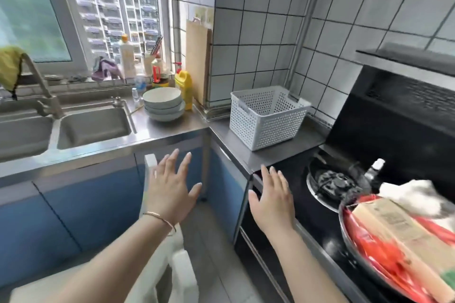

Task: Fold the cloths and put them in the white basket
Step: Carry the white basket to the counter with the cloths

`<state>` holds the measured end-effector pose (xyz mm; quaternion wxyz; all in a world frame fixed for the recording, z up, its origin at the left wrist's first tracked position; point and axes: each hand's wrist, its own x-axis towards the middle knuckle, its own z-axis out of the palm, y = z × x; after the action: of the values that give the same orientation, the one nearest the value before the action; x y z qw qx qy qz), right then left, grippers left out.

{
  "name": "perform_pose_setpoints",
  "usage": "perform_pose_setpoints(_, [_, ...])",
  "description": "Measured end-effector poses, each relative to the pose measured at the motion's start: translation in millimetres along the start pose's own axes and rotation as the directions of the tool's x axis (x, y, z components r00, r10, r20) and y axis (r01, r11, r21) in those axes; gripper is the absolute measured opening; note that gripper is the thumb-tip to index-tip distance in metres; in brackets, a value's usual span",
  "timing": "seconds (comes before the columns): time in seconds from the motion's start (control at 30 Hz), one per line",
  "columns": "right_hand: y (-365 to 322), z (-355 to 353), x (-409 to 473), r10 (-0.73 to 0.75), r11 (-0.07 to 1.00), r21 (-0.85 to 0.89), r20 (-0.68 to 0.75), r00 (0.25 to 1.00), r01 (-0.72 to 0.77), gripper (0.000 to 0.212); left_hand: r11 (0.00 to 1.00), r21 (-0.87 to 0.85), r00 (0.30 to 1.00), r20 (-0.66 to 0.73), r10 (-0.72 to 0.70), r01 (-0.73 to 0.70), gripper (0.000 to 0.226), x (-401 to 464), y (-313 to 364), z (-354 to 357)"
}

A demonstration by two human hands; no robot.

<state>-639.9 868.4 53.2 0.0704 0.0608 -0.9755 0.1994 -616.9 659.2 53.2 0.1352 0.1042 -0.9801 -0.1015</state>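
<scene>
White basket point(267, 115) is seen empty; both hands, left point(170, 189) and right point(273, 200), are held open near it. Cloths point(107, 69) should be fetched first.

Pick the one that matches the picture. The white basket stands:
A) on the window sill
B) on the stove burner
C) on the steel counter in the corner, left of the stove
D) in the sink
C: the white basket rests on the steel counter by the tiled corner, between the stacked bowls and the stove.
</scene>
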Motion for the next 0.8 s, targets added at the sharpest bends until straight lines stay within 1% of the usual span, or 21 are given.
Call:
perform_pose_setpoints(0.13, [25,-2,69,0.003,1.0,-0.021,0.001,1.0,-0.003,0.066,0.998,-0.046,1.0,0.001,0.031,-0.031,0.073,70,38,23])
perform_pose_setpoints(0.2, [33,-1,93,0.035,0.999,0.001,0.021,0.999,-0.035,0.065,0.996,-0.053,0.998,0.006,0.065,-0.065,0.072,100,54,32])
perform_pose_setpoints(0.33, [62,-3,139,0.1,0.995,0.016,0.078,0.992,-0.101,0.063,0.994,-0.081,0.992,0.099,0.082,-0.074,0.071,149,85,58])
perform_pose_setpoints(0.47, [85,-6,200,0.128,0.989,0.066,0.048,0.991,-0.131,0.06,0.991,-0.106,0.983,0.153,0.099,-0.083,0.069,197,106,77])
perform_pose_setpoints(0.57, [101,-7,254,0.118,0.982,0.156,-0.058,0.991,-0.107,0.052,0.989,-0.144,0.984,0.172,0.048,-0.023,0.069,237,112,92])
perform_pose_setpoints(0.7, [139,-1,348,0.135,0.967,0.236,-0.153,0.979,-0.096,0.036,0.976,-0.183,0.962,0.265,-0.069,0.121,0.068,300,125,123])
perform_pose_setpoints(0.8, [171,0,430,0.107,0.975,0.214,-0.213,0.971,-0.061,0.028,0.954,-0.21,0.936,0.322,-0.14,0.215,0.065,358,138,147])
